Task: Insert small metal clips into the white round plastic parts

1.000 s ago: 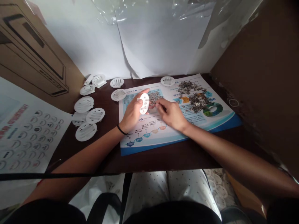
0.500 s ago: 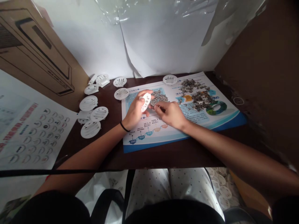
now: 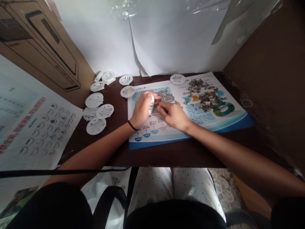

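My left hand (image 3: 142, 109) is closed round a white round plastic piece with slots (image 3: 151, 105), which is turned nearly edge-on over the printed sheet. Close beside it, my right hand (image 3: 173, 115) has thumb and forefinger pinched together near the piece's slotted side; whatever is between the fingertips is too small to make out. Just behind both hands lies a heap of small silvery metal parts (image 3: 166, 95). Farther right on the sheet sit two darker heaps of small metal parts (image 3: 207, 100).
Several similar white slotted pieces (image 3: 96, 126) lie at the table's left, and one (image 3: 177, 79) at the back. The printed sheet (image 3: 147, 143) covers the middle. A cardboard box (image 3: 71, 60) and a brown panel (image 3: 267, 63) flank the table. A thin ring (image 3: 247, 103) lies at right.
My left hand has turned the white slotted piece from facing me to nearly edge-on. My right hand keeps its pinch close to it. The whole view has shifted slightly.
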Demonstrator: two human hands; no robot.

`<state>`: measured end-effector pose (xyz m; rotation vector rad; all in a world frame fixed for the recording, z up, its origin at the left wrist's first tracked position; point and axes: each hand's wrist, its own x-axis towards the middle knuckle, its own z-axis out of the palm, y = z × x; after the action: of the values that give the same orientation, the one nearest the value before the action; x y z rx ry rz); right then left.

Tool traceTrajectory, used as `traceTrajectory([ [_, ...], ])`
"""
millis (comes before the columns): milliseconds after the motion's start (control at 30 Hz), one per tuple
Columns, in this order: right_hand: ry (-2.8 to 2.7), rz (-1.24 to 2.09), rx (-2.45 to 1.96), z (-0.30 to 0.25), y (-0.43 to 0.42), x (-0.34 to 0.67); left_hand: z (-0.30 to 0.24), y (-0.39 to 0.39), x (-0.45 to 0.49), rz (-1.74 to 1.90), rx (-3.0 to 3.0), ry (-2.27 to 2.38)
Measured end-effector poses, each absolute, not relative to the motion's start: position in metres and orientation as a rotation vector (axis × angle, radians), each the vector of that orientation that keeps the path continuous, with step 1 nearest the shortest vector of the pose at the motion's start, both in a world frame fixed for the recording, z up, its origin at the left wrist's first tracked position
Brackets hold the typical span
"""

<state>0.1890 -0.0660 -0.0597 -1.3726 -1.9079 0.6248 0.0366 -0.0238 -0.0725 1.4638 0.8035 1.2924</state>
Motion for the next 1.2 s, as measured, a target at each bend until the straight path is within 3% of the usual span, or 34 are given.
traceTrajectory([
  [433,-1.814,0.672,-1.381,-0.061,-0.065,0.183,-0.067,-0.025,0.04,1.423,1.32,0.624],
  [733,-1.276,1.316,-1.285,-0.047,-0.062,0.187,-0.058,-0.031,0.05,1.368,1.123,0.549],
  [900,-1.152,1.46,-1.108,-0.051,-0.055,0.186,-0.059,-0.027,0.047,1.372,1.109,0.505],
  [1067,-1.214,1.401,-1.051,-0.058,-0.057,0.177,-0.055,-0.031,0.054,1.486,1.154,0.581],
  [1200,-1.338,1.107,-1.116,-0.062,-0.056,0.178,-0.05,-0.03,0.053,1.344,0.989,0.659],
])
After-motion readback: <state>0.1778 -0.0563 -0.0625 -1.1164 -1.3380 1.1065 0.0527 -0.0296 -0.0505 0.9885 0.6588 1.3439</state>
